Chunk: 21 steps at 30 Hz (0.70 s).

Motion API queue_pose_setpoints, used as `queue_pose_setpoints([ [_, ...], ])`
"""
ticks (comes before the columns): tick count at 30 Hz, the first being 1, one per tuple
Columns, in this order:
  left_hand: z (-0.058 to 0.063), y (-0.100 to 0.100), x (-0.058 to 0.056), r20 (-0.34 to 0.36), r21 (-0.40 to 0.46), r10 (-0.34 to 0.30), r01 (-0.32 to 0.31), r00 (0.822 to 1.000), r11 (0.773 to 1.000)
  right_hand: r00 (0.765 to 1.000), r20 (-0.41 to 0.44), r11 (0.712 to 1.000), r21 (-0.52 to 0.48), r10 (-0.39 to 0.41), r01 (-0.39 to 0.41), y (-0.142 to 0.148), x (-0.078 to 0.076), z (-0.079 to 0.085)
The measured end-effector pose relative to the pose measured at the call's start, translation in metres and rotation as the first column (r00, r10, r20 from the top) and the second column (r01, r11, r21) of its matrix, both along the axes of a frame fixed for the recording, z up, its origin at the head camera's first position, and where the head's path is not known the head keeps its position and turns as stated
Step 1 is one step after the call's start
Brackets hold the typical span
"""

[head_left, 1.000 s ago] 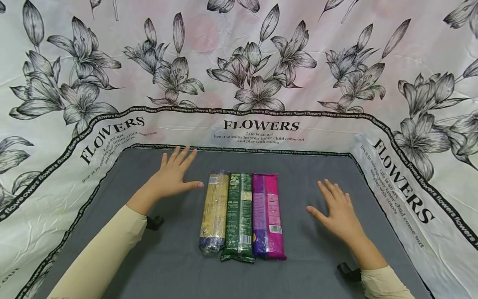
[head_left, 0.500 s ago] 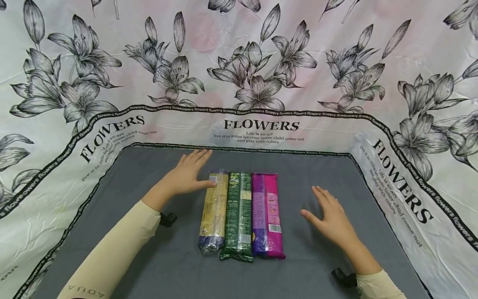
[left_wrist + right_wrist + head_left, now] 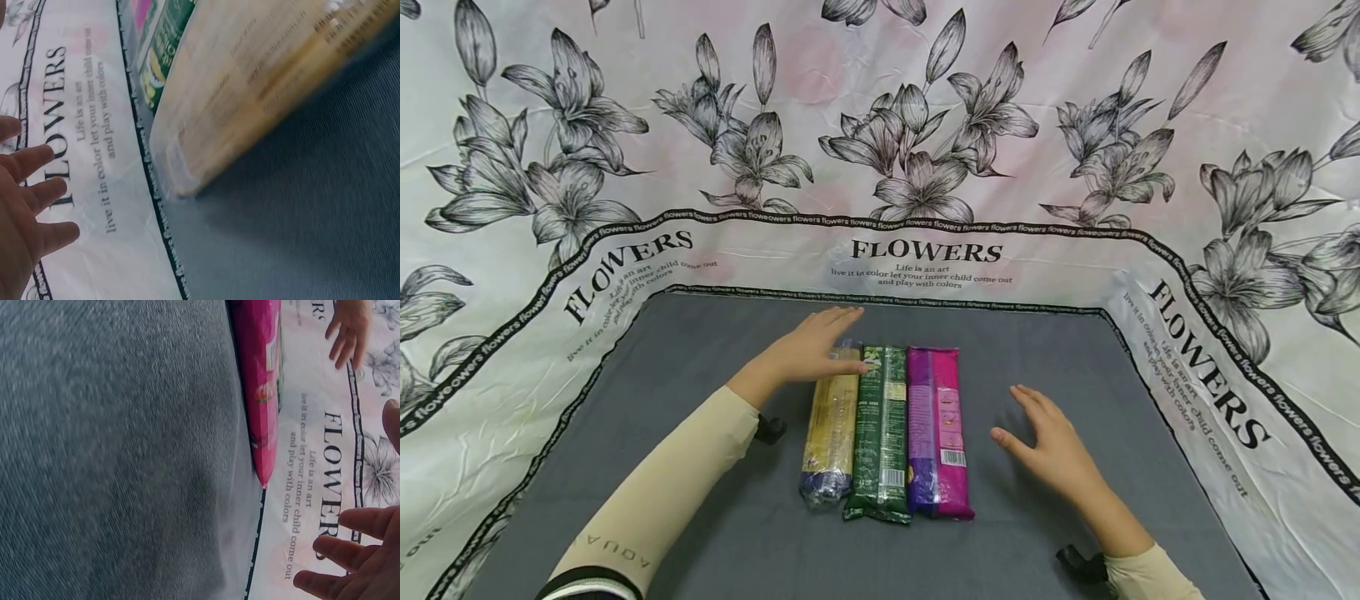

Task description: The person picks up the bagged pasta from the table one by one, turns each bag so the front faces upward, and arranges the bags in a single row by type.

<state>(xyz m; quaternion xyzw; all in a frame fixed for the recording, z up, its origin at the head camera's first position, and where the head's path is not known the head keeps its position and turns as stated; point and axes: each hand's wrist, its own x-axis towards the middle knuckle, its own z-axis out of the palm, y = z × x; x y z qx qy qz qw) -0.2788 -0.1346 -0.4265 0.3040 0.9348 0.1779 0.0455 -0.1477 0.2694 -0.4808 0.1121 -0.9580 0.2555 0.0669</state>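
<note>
Three long packets lie side by side on grey cloth in the head view: a yellow spaghetti packet (image 3: 831,433) at left, a green spaghetti packet (image 3: 881,442) in the middle and a pink and purple packet (image 3: 937,433) at right. My left hand (image 3: 808,346) is over the far end of the yellow packet, fingers extended, hiding part of it; the thumb reaches toward the green one. The left wrist view shows a gap between those fingers and the yellow packet (image 3: 250,81). To the right of the pink packet, my right hand (image 3: 1052,437) hovers with spread fingers, holding nothing.
The grey cloth (image 3: 737,517) runs up to a black printed border. Beyond it rises a white backdrop (image 3: 925,275) with flower drawings and lettering. A black strap (image 3: 1081,565) is at the right wrist, another (image 3: 769,429) at the left.
My left hand has moved right, from beside the yellow packet to over its far end. The right hand has drifted left, nearer the pink packet. The packets stay in place.
</note>
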Motion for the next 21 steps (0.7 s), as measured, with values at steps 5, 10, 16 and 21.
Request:
queue_pose_setpoints([
  [5,-0.002,0.017,-0.006,0.028,0.001,-0.012,0.012,1.0,1.0,1.0,0.018,1.0,-0.01,0.014,-0.014,-0.004,0.001,-0.003],
  [10,-0.007,0.03,-0.013,0.053,0.003,-0.034,0.034,0.998,0.999,0.999,0.022,0.999,-0.018,0.034,-0.033,-0.008,0.0,-0.007],
  [16,-0.012,0.041,-0.017,0.06,0.016,-0.057,0.056,0.997,0.998,0.998,0.036,0.999,-0.016,0.046,-0.045,-0.014,0.003,-0.01],
  [21,-0.02,0.052,-0.025,0.061,-0.001,-0.051,0.051,0.997,0.999,0.997,0.052,0.998,-0.026,0.05,-0.049,-0.016,0.007,-0.012],
])
